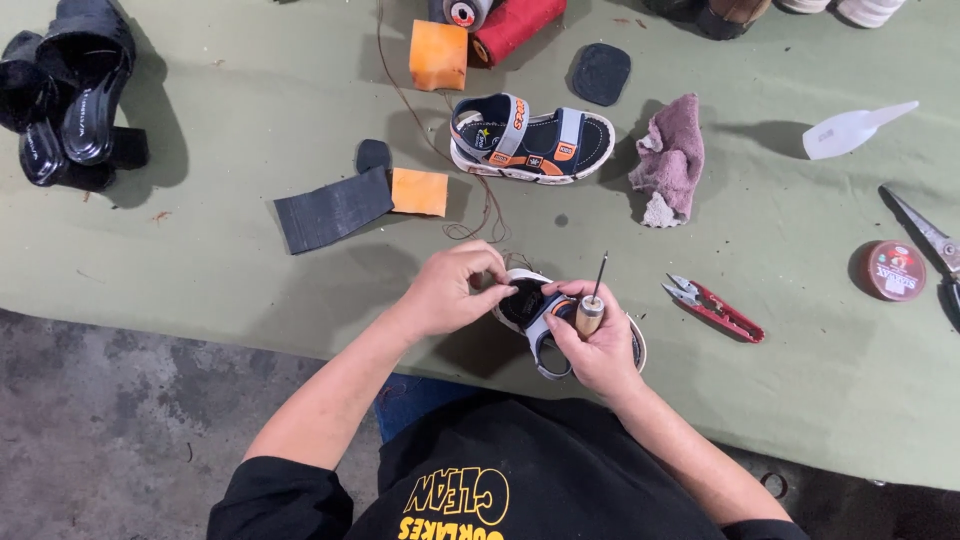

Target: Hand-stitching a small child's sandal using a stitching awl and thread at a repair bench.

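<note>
A small child's sandal (533,312) with grey straps and a white sole rests at the near edge of the green table (250,260), between my two hands. My left hand (452,290) pinches something at the sandal's upper, probably a thread. My right hand (598,345) steadies the sandal's side and holds a wooden-handled awl (594,300) with its needle pointing up. The matching sandal (530,139), blue and grey with orange trim, lies further back on the table. A brown thread (425,135) runs from the back of the table toward my hands.
Red thread snips (715,308) lie right of my hands, with a round red tin (893,270) and scissors (930,240) further right. A pink rag (670,160), orange blocks (438,55), a dark rubber strip (332,210), thread spools (515,25) and black heeled shoes (70,95) also sit there.
</note>
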